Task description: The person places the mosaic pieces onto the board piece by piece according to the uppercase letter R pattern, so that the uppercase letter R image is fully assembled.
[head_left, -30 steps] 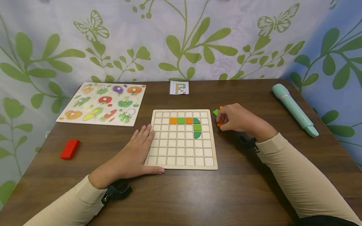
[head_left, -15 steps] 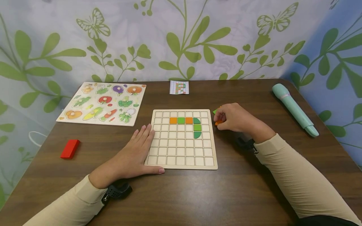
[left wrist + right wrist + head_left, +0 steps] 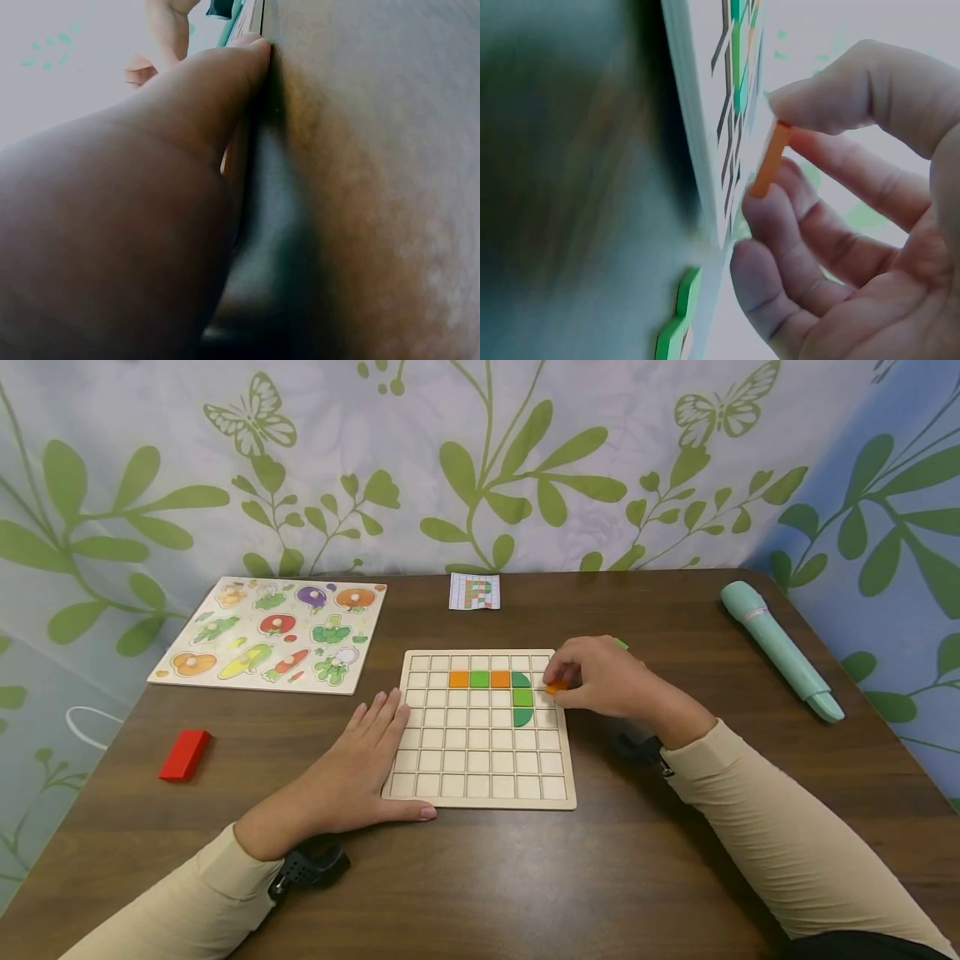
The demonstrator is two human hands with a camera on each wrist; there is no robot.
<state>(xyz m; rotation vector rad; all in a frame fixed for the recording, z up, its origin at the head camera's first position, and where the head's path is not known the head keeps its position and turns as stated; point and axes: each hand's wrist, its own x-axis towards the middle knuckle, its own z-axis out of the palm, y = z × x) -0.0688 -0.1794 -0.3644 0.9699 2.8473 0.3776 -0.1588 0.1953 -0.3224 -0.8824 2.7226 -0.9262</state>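
Observation:
A wooden grid board (image 3: 477, 752) lies mid-table, its upper right cells filled with orange and green square tiles and dark green rounded ones. My left hand (image 3: 348, 768) lies flat along the board's left edge, fingers straight and thumb at the near corner. My right hand (image 3: 603, 675) pinches an orange tile (image 3: 772, 159) between thumb and fingers, over the board's right edge beside the green column. In the right wrist view the tile stands on edge in the grip, apart from the board surface. Green tiles (image 3: 676, 311) lie on the table beneath this hand, mostly hidden in the head view.
A vegetable puzzle board (image 3: 273, 635) lies at the back left, with a red block (image 3: 184, 756) nearer the left edge. A small printed pattern card (image 3: 475, 592) lies behind the grid. At the far right is a mint-green microphone (image 3: 780, 647).
My right hand has moved left from the loose tiles to the board's right edge, bringing an orange tile along. The left hand has stayed in place.

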